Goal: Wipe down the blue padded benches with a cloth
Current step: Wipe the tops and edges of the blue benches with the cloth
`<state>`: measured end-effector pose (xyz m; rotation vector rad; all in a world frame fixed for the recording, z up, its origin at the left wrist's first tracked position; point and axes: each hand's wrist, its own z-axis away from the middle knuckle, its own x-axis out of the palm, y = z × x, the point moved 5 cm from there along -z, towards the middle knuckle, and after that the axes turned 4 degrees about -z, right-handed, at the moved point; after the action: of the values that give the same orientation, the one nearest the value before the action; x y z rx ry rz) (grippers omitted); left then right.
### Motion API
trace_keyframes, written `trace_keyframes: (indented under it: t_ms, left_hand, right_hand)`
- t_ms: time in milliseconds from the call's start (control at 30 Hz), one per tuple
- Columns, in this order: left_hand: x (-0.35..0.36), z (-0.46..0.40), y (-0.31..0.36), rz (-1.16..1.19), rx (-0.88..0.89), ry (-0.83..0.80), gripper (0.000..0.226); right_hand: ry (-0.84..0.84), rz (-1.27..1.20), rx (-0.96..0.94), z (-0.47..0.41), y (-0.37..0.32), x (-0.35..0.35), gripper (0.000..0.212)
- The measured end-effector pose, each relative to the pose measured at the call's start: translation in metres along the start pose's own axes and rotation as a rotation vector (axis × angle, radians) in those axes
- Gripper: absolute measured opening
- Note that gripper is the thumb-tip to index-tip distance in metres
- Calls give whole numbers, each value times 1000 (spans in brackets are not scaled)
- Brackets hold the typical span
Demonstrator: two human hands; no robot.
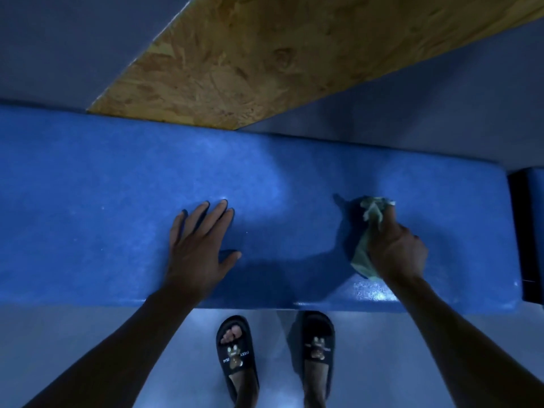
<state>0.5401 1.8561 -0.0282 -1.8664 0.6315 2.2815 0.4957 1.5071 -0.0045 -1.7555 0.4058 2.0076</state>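
Right hand (394,248) clamped on bunched cloth (368,231), pressed on bench (117,178). Left hand (200,245) flat, fingers spread. Wet sheen just below the cloth; stretch beyond left hand looks dry, likely unwiped.

Two bare forearms, no sleeves, no watch or rings visible. Left hand (197,248) and right hand (396,251) ungloved. Feet in black open-toe slide sandals: left sandal (235,353), right sandal (316,346). Each strap w/ small brown bear graphic & white lettering, partly legible as "EVERY" on left one; rest too small to read. Toes showing at front of left sandal.
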Motion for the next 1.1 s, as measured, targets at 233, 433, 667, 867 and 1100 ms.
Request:
trace_keyframes:
  t_ms: [233,433,667,867,1100]
  left_hand:
    - [0,-5,-2,-26,2,-28,78]
    - [-6,-10,2,-25,0,13,81]
    - [-12,-14,8,-24,-49,35,81]
    - [-11,-13,11,-35,-69,20,80]
    - [-24,-28,16,-96,-79,-67,110]
  right_hand:
    - [-10,-151,-76,8,-120,22,51]
    - [26,-72,-525,17,-183,31,54]
    - [-1,-78,-56,-50,-9,-4,47]
    - [66,-232,-29,-39,-85,15,47]
    - [72,-151,-636,-14,-196,30,46]
